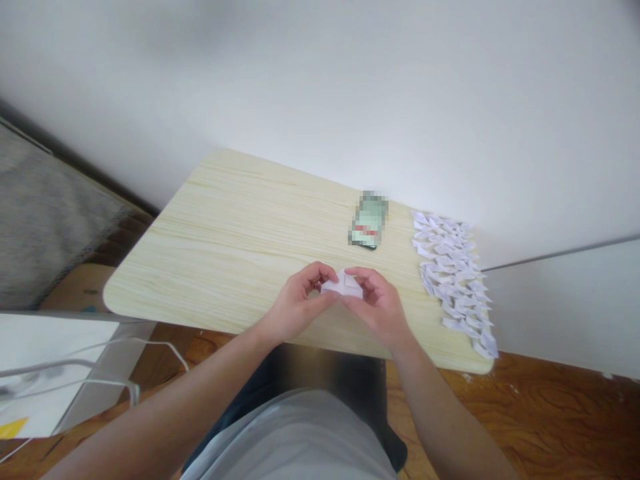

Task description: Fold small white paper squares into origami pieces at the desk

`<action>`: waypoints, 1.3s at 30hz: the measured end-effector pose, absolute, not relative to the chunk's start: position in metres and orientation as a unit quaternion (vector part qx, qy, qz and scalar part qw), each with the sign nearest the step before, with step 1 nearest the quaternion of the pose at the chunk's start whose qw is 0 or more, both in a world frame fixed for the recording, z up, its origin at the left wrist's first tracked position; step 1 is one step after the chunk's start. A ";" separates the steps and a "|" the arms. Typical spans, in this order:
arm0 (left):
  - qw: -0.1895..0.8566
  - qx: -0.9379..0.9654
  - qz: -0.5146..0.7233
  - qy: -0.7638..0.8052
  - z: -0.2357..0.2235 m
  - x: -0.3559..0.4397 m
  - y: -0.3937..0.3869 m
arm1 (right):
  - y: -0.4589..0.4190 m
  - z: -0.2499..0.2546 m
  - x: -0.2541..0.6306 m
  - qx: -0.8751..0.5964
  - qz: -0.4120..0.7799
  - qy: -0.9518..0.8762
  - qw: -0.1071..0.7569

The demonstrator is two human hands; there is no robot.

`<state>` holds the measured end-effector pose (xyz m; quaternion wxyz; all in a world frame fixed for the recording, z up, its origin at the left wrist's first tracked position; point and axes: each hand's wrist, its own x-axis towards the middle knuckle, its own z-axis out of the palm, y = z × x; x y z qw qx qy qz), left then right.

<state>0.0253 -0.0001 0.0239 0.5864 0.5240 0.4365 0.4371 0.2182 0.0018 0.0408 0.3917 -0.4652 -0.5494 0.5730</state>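
Observation:
A small piece of folded white paper (343,285) is held between both hands, over the front part of the light wood-grain table (215,233). My left hand (303,293) pinches its left side, thumb along the lower edge and fingers curled behind. On the right side, my right hand (377,302) grips it in the same way, with the index finger at the top. The paper has a peak in the middle and slopes down to both sides. Parts of it are hidden behind the fingers.
Rows of several folded white paper pieces (453,267) cover the table's right end. A phone (369,220), blurred out, lies near the back edge by the white wall (350,87). White cables (100,363) run over a white surface at the lower left.

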 end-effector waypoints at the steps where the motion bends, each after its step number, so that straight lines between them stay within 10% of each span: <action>1: 0.580 0.529 0.438 0.437 0.024 0.025 0.000 | 0.001 0.041 0.219 -0.460 0.570 -0.556 0.393; 12: 0.527 0.582 0.432 0.443 0.019 0.023 0.000 | 0.000 0.039 0.224 -0.474 0.512 -0.606 0.382; 23: 0.172 0.792 0.268 0.520 0.005 0.021 0.003 | 0.004 0.002 0.230 -0.503 0.201 -0.780 0.312; 39: 0.163 0.801 0.217 0.534 0.006 0.025 0.008 | 0.007 0.003 0.238 -0.547 0.165 -0.791 0.219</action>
